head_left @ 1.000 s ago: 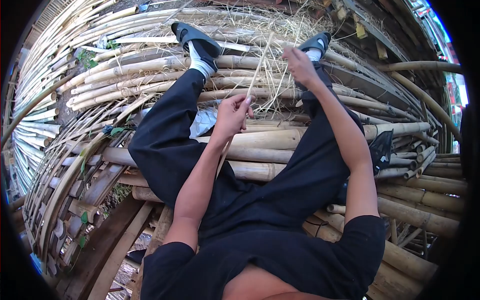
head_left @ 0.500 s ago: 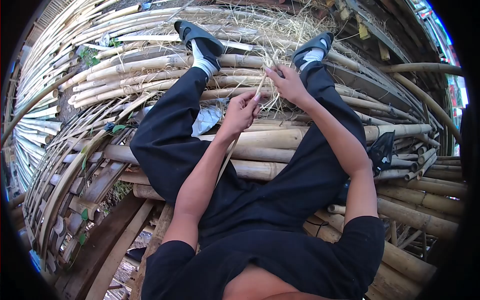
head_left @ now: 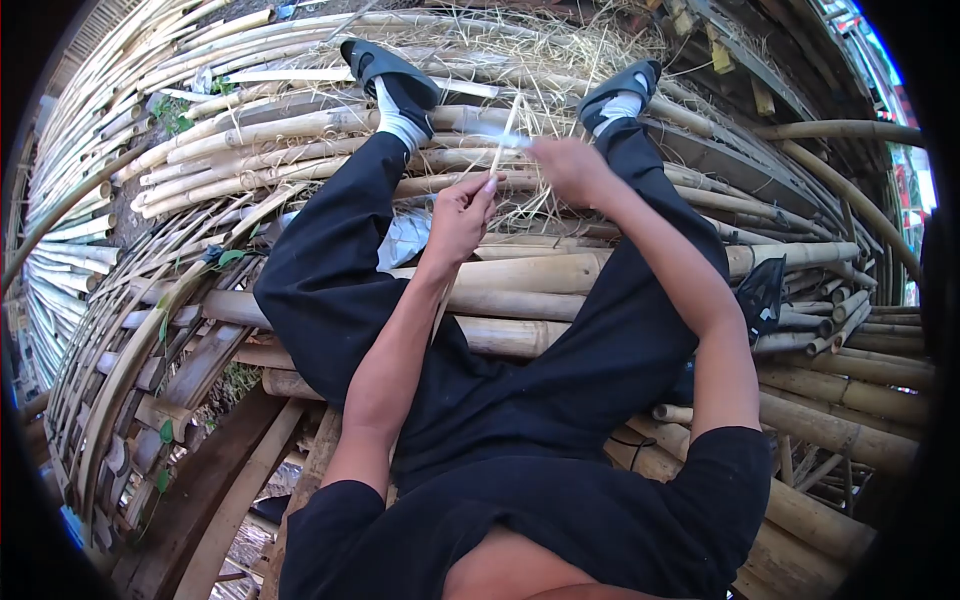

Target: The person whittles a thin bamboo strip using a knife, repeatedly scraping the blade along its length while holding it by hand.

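Note:
My left hand (head_left: 461, 218) is closed round a thin, pale bamboo strip (head_left: 507, 130), thumb along the top. The strip's upper end points up and away past the fingers, and its tail runs down beside my left forearm to my lap. My right hand (head_left: 572, 170), smeared by motion, is closed on a knife (head_left: 500, 136) whose blurred, whitish blade points left and overlaps the strip just above my left hand. The knife's handle is hidden in my fist.
Bamboo poles (head_left: 530, 272) lie crosswise under and between my legs. Pale shavings (head_left: 545, 55) are scattered around my sandalled feet. A crumpled white plastic bag (head_left: 403, 240) lies by my left knee, a black bag (head_left: 765, 295) at the right. Split bamboo slats (head_left: 130, 370) are piled left.
My right hand has turned and moved slightly right and down, its blade now showing as a blur. My left hand has shifted a little left with the strip.

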